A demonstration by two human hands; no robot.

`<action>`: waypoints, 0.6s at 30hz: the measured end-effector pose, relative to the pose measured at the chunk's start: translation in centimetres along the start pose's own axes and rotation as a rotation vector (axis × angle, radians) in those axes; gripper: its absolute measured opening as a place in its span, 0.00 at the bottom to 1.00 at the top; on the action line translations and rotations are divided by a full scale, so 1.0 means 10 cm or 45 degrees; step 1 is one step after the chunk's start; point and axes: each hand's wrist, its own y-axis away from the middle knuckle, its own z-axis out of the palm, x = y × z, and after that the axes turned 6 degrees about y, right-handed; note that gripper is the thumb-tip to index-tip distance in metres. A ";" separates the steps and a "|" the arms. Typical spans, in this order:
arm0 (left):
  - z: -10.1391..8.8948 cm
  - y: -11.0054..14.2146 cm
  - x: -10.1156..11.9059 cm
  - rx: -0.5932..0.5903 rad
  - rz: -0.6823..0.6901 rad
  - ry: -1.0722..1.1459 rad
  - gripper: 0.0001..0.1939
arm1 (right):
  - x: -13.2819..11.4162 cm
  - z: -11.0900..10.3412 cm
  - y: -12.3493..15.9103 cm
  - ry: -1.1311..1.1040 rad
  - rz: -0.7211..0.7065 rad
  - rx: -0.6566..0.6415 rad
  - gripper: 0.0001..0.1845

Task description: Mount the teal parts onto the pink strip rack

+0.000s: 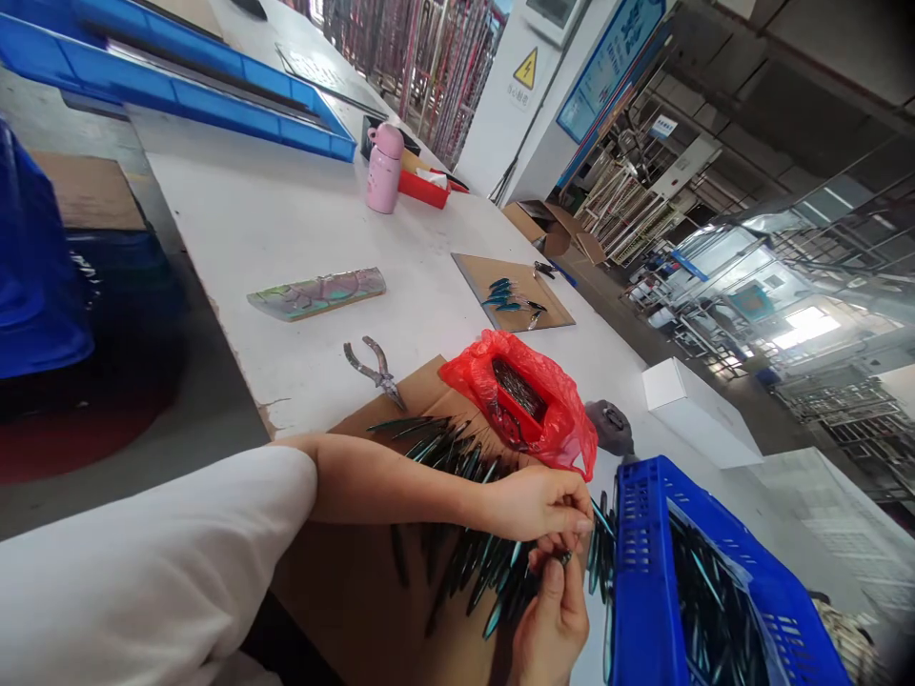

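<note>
- Head view: a small dark piece (pixel 564 557) is held up between two hands, just beside a blue plastic crate (pixel 643 572); its exact shape cannot be made out.
- The right hand (pixel 550 619) is closed to a pinch, with the piece gripped between thumb and forefinger.
- The left hand (pixel 536 505), with a white sleeve (pixel 143 543) behind it, is curled just above; whether it grips the piece cannot be told.
- Slender dark teal pieces (pixel 472 572) are fanned across a cardboard sheet (pixel 343 610) beneath the hands; more are heaped in the crate.
- A red plastic bag (pixel 564 410) is wrapped around a red tray (pixel 518 391) just beyond.
- Steel pliers (pixel 373 372) are laid on the white table (pixel 235 219) near the sheet's edge.
- Farther along, a pink flask (pixel 384 170) stands, and a smaller cardboard square (pixel 476 276) bears a few similar pieces.
</note>
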 end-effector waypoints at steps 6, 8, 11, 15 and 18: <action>0.02 0.03 0.03 0.010 0.020 -0.020 0.12 | -0.01 0.00 0.01 0.025 0.044 0.035 0.24; 0.02 0.03 0.04 0.008 0.010 -0.038 0.11 | -0.01 0.00 0.01 0.034 0.039 0.041 0.24; 0.02 0.03 0.03 0.004 0.014 -0.086 0.08 | 0.00 -0.01 0.01 0.036 0.050 0.033 0.25; 0.01 0.03 0.02 0.006 0.038 -0.166 0.06 | 0.01 -0.03 0.01 0.097 0.049 0.025 0.26; 0.01 0.03 0.02 0.001 0.037 -0.178 0.05 | 0.03 -0.05 0.01 0.149 0.053 0.021 0.27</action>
